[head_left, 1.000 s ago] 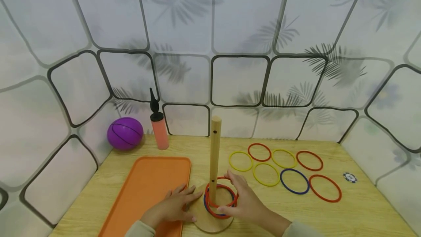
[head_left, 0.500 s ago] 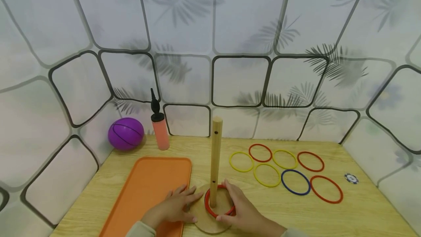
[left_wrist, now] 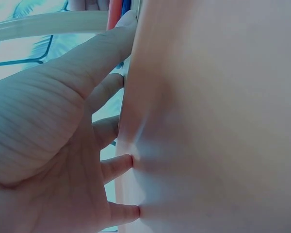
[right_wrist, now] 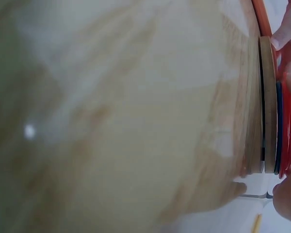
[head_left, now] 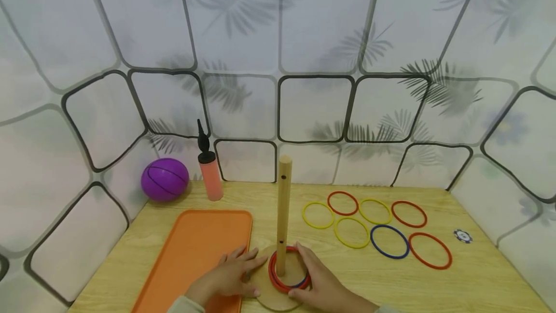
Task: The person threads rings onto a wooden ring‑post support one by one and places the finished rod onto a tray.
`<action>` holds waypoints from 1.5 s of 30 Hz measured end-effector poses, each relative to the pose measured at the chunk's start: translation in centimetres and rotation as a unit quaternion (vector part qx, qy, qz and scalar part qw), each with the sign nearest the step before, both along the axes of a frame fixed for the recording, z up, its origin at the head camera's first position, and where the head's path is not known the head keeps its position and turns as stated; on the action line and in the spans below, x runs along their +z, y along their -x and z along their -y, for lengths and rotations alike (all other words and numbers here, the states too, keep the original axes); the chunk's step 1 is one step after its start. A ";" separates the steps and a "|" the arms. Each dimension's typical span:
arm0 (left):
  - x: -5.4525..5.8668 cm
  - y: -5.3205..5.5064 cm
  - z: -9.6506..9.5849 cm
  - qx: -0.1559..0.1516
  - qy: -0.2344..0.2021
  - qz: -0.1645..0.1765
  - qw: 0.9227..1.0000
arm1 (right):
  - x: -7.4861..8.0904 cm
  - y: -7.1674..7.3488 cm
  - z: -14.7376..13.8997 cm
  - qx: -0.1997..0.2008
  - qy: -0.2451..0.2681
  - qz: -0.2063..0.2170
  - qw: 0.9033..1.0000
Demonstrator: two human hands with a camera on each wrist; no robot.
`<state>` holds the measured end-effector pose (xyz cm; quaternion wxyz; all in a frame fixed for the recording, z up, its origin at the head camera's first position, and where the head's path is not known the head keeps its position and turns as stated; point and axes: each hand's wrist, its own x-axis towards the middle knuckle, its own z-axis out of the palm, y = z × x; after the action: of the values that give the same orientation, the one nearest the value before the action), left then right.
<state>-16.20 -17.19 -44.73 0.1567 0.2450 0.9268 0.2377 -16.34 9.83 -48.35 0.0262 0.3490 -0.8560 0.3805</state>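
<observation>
A wooden peg (head_left: pixel 284 206) stands upright on a round wooden base (head_left: pixel 270 297). Around its foot lie red rings (head_left: pixel 280 286) and a blue ring (head_left: pixel 298 285), stacked on the base. My right hand (head_left: pixel 326 285) holds the top red ring at its right side, thumb in front and fingers behind. In the right wrist view the red rings (right_wrist: pixel 285 131) sit just over the blue ring (right_wrist: pixel 279 128). My left hand (head_left: pixel 228 273) rests with spread fingers across the base's left edge and the orange tray (head_left: pixel 208 235); its thumb touches the base's rim.
Several yellow, red and blue rings lie flat at the right, including a loose blue ring (head_left: pixel 389 241) and a yellow ring (head_left: pixel 318 228). A poker chip (head_left: pixel 462 236) is farther right. At the back left are a purple ball (head_left: pixel 165 179) and a pink hand pump (head_left: pixel 211 177).
My right hand has lowered the red ring from a tilted position around the peg onto the rings at its foot, and still holds it. The left hand has stayed in place.
</observation>
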 end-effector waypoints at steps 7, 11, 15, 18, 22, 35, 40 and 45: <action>-0.4 0.0 0.1 0.001 -0.006 0.000 1.000 | 0.0 0.2 -0.5 -0.015 0.008 0.040 0.999; -0.5 0.0 0.1 0.002 -0.013 0.002 1.000 | 0.5 0.5 -1.1 -0.037 0.018 0.069 0.997; -0.5 0.0 0.0 0.001 -0.016 -0.001 1.000 | 0.9 0.9 -2.3 -0.064 0.023 0.083 0.994; -0.4 0.0 0.1 -0.001 -0.016 -0.001 1.000 | 1.1 1.2 -3.4 -0.088 0.027 0.090 0.992; -0.3 0.0 0.1 -0.003 -0.016 0.002 1.000 | 1.4 1.6 -5.0 -0.115 0.028 0.091 0.989; 0.1 -0.1 0.0 -0.001 -0.017 0.003 1.000 | 2.5 3.2 -11.6 -0.156 -0.015 0.001 0.988; 0.4 -0.1 -0.1 0.002 -0.018 0.006 1.000 | 2.9 4.1 -14.7 -0.171 -0.019 -0.005 0.985; 0.5 0.0 -0.3 0.003 -0.017 0.007 1.000 | 2.9 4.9 -18.1 -0.203 -0.032 -0.007 0.979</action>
<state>-16.16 -16.94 -44.21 0.1583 0.2427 0.9222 0.2559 -21.28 27.92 -45.41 0.0974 0.1714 -0.9206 0.3372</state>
